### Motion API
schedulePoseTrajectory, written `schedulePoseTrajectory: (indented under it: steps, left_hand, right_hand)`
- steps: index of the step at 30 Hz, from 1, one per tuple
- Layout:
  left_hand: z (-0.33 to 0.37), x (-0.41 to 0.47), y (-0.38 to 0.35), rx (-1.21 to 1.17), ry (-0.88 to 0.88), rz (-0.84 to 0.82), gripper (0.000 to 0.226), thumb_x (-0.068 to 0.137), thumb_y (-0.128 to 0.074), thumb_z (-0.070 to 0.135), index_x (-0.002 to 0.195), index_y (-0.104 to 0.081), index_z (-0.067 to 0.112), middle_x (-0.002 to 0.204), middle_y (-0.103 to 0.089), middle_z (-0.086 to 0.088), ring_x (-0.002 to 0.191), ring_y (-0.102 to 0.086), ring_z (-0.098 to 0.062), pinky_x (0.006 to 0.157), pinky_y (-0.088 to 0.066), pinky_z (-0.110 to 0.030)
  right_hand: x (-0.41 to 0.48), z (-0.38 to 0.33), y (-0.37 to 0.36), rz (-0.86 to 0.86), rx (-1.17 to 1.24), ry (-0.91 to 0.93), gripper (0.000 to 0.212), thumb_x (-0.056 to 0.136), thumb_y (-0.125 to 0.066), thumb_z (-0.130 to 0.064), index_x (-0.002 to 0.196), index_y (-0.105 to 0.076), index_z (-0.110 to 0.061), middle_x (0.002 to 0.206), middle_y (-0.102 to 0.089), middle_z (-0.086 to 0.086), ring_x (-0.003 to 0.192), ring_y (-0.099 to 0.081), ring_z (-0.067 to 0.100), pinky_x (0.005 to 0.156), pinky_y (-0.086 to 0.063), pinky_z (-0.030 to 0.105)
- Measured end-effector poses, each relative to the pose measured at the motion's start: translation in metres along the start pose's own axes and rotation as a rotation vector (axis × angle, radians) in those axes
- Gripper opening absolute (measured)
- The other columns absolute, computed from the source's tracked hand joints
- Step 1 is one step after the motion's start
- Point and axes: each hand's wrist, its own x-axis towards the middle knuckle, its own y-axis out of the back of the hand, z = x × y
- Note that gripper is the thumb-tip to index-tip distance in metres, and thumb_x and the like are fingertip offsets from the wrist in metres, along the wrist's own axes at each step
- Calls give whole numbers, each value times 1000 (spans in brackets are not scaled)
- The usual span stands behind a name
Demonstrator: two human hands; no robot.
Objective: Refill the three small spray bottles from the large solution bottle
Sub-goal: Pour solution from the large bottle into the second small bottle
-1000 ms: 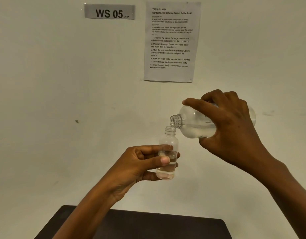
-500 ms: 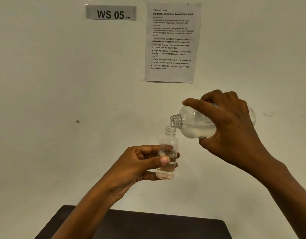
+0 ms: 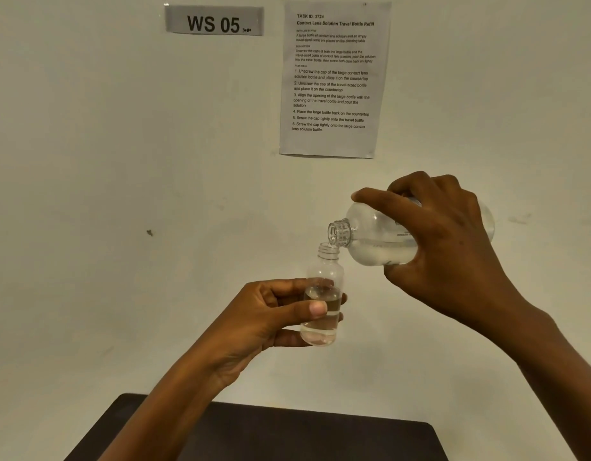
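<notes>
My left hand (image 3: 274, 314) grips a small clear bottle (image 3: 324, 277) upright in mid-air, uncapped, about half full of clear liquid. My right hand (image 3: 443, 241) holds the large clear solution bottle (image 3: 370, 237) tipped nearly on its side, its open neck just above and touching the small bottle's mouth. Liquid lies along the lower side of the large bottle. No caps or other small bottles are in view.
A dark table top (image 3: 287, 434) shows at the bottom edge, below both hands. Behind is a pale wall with a "WS 05" sign (image 3: 215, 21) and a printed task sheet (image 3: 332, 78).
</notes>
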Motion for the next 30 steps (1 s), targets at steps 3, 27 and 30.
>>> schedulePoseTrajectory:
  steps: [3,27,30]
  left_hand:
    - [0,1,1,-6,-1,2,31,66,-66,20,97,-71,21,101,-74,-3,93,-71,-21,71,-59,-28]
    - [-2,1,1,12,-3,6,32,64,-66,22,96,-71,23,100,-74,-2,92,-71,-20,72,-59,-29]
    - [-2,1,1,27,4,5,36,65,-66,22,100,-69,21,101,-74,-2,93,-71,-20,75,-59,-30]
  right_hand:
    - [0,0,0,-1,-6,-5,77,52,-74,-10,122,-51,-30,104,-53,5,96,-45,29,80,-27,38]
    - [0,0,-2,0,-13,-10,75,52,-74,-11,122,-54,-27,104,-55,7,96,-47,31,79,-26,39]
    - [-1,0,-3,2,-4,-12,73,53,-68,-15,122,-53,-29,104,-54,5,97,-46,30,79,-27,38]
